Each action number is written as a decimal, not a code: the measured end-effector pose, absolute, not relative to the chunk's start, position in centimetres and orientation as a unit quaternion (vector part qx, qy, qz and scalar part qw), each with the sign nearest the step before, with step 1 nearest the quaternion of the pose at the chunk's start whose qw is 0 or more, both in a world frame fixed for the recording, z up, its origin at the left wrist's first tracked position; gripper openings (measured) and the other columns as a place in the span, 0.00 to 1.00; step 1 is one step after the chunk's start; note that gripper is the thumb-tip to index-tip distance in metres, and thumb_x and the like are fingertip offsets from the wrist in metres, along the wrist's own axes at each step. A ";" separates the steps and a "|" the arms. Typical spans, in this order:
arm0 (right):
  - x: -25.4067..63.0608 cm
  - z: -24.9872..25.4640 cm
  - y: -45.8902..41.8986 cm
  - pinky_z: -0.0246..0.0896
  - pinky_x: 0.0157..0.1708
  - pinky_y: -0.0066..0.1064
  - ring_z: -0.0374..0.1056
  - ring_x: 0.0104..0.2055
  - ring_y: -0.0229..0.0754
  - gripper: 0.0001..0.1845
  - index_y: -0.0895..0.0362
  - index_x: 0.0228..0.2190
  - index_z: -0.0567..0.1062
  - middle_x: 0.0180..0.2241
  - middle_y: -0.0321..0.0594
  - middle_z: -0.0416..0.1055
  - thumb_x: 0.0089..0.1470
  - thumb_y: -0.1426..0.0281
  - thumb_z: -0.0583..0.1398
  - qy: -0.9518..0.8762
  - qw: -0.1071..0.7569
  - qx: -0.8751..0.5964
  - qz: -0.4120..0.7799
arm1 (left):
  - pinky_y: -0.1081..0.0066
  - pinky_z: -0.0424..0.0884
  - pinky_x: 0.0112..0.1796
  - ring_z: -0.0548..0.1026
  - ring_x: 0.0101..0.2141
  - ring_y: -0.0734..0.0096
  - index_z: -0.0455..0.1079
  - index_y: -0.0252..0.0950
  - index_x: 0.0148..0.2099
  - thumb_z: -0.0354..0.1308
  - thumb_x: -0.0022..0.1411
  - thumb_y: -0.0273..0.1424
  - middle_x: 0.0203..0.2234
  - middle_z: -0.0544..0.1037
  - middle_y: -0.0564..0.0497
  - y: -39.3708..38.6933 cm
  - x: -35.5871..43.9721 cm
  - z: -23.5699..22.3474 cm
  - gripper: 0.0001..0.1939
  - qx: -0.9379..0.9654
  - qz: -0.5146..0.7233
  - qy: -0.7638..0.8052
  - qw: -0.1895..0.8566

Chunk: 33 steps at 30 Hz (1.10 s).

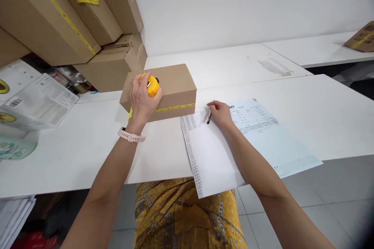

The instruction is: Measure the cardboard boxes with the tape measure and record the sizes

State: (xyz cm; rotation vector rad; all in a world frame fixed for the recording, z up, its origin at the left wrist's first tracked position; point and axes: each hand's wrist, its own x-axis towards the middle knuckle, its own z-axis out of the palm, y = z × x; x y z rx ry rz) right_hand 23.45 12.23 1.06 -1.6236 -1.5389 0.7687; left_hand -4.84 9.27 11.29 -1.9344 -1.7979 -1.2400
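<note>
My left hand [143,99] is wrapped round a yellow tape measure [153,87], resting on top of a closed cardboard box [177,79]. Yellow tape runs along the box's near side. A pink watch strap circles my left wrist. To the right, my right hand [221,112] is closed on a black pen [209,118], which slants down over a white sheet [209,159]. Rows of small dark marks line that sheet's left edge. Partly under my right forearm lies a pale blue printed sheet [261,134] with text and a stamp.
Cardboard boxes [108,67] are stacked at the back left against the wall. A white carton [43,101] and a mint-green object [17,147] stand at the left of the white table [82,159]. Another box [362,38] sits far right. Both sheets overhang the table's front edge.
</note>
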 end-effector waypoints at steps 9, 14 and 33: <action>23.6 2.1 12.4 0.72 0.40 0.37 0.75 0.33 0.41 0.19 0.55 0.37 0.76 0.31 0.40 0.79 0.43 0.60 0.68 -0.420 0.596 -0.397 0.557 | 0.41 0.54 0.64 0.58 0.66 0.46 0.65 0.34 0.64 0.64 0.61 0.35 0.62 0.65 0.42 12.3 -4.5 11.4 0.30 -0.657 -0.447 -0.597 0.110; 23.3 1.8 12.6 0.66 0.30 0.30 0.66 0.24 0.35 0.22 0.52 0.29 0.69 0.21 0.31 0.71 0.45 0.51 0.70 -0.439 0.607 -0.425 0.508 | 0.45 0.58 0.64 0.66 0.63 0.50 0.71 0.34 0.57 0.59 0.65 0.31 0.57 0.74 0.40 8.7 -1.0 7.2 0.19 -0.755 -0.437 -0.479 0.101; 20.1 0.1 11.3 0.58 0.29 0.31 0.63 0.25 0.37 0.19 0.53 0.32 0.69 0.22 0.31 0.68 0.51 0.53 0.67 -0.531 0.485 -0.492 0.491 | 0.42 0.46 0.67 0.53 0.70 0.45 0.60 0.39 0.69 0.55 0.70 0.44 0.71 0.56 0.43 5.6 1.7 1.3 0.30 -0.869 -0.061 -0.479 -0.108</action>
